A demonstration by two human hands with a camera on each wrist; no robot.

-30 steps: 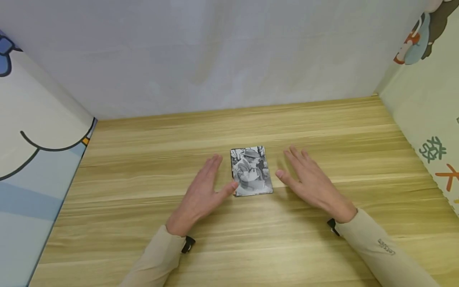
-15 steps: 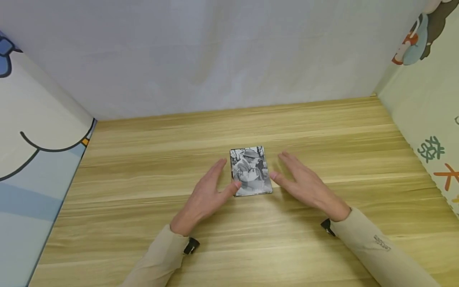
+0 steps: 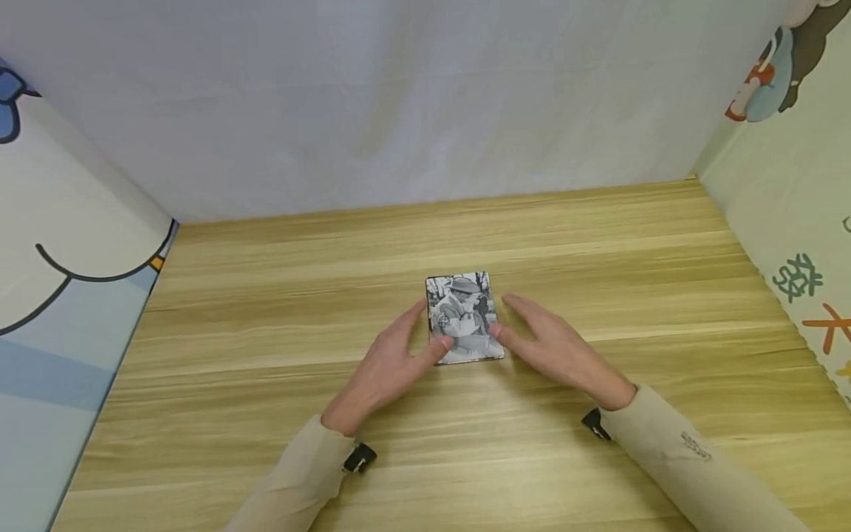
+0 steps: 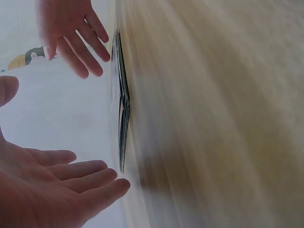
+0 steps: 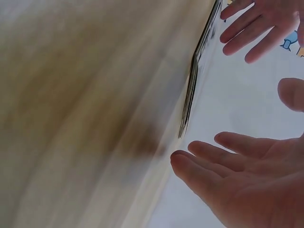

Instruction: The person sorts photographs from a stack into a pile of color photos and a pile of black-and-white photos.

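A small stack of black-and-white photo cards (image 3: 465, 316) lies flat on the wooden table (image 3: 266, 369), seen edge-on as a thin dark stack (image 4: 122, 102) (image 5: 194, 78) in the wrist views. My left hand (image 3: 392, 355) sits at its left edge, fingers straight, thumb tip over the lower left corner. My right hand (image 3: 548, 346) sits at its right edge, fingers straight, thumb by the card's right side. In the wrist views the left hand (image 4: 57, 185) and right hand (image 5: 237, 171) show extended fingers with a gap to the stack. Neither hand grips anything.
A white back wall (image 3: 412, 96) closes the far side. Cartoon-printed panels stand at the left (image 3: 60, 295) and right (image 3: 791, 244). Beige sleeves cover both forearms.
Both hands have moved inward toward the card stack; the left thumb now reaches its lower left corner and the right thumb its right edge. The stack has not moved.
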